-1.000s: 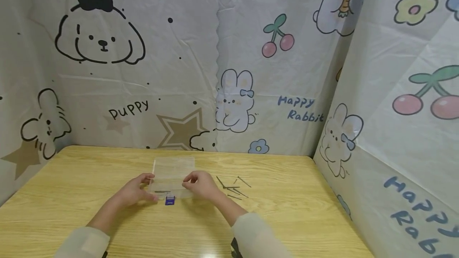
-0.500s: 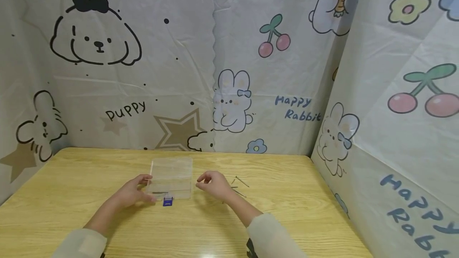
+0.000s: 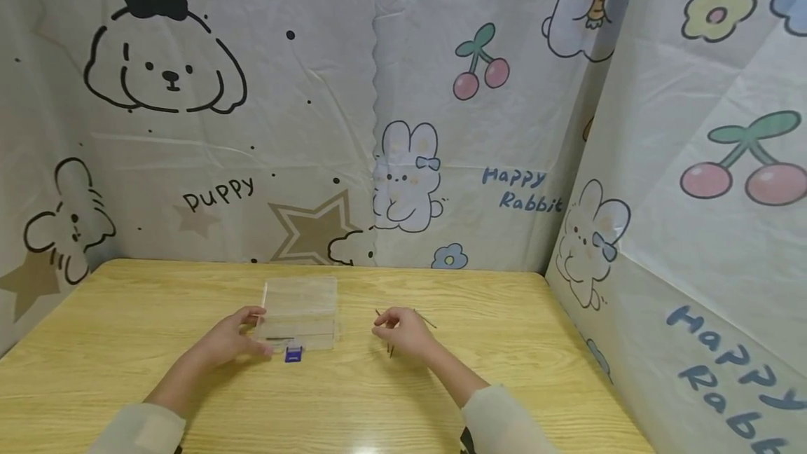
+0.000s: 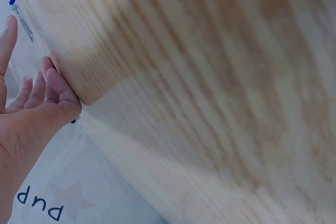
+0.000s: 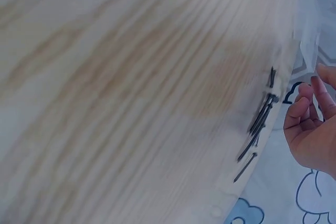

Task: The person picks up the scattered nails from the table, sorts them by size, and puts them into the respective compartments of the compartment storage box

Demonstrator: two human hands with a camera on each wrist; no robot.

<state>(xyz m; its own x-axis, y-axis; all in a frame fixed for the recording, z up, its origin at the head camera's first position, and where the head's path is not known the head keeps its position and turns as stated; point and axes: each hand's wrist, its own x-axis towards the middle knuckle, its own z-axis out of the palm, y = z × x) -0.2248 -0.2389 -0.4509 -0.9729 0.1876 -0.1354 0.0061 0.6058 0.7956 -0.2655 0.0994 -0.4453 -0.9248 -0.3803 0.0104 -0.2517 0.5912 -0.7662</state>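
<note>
A clear plastic box (image 3: 305, 303) with a blue latch (image 3: 293, 354) at its front stands on the table, its lid raised. My left hand (image 3: 230, 336) holds the box's left side, fingers behind and thumb toward the front. Inside the front part lies a thin dark nail (image 3: 279, 338); the left wrist view shows a nail (image 4: 23, 23) close to the latch. To the right of the box, my right hand (image 3: 406, 331) hovers over several loose dark nails (image 5: 257, 121), fingers loosely bent and nothing visible between them. In the head view it hides most of these nails.
The wood-grain table (image 3: 353, 405) ends at a back edge against a printed curtain (image 3: 302, 125). Another curtain (image 3: 712, 265) hangs along the right side.
My right hand has moved right, from the box's right side to over the loose nails. The left hand stays at the box. The head view has shifted slightly.
</note>
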